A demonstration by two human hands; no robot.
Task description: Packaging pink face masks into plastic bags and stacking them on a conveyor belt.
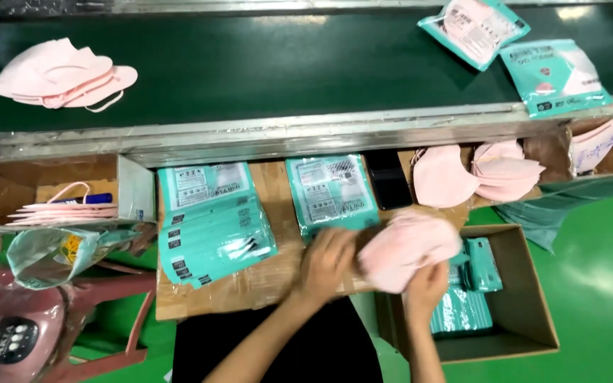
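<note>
My left hand [328,264] and my right hand [426,282] both grip a bundle of pink face masks [406,245], held just above the cardboard-covered work surface [250,287]. The bundle is blurred by motion. My left hand also rests against the lower edge of a stack of teal mask pouches [330,191]. A larger fanned stack of teal pouches [211,220] lies to the left.
A dark green conveyor belt [271,64] runs across the top, carrying pink masks [62,74] at left and two filled teal pouches [516,50] at right. More pink masks [477,174] lie at right. An open cardboard box [526,298] holds filled pouches. A pink stool [30,326] stands lower left.
</note>
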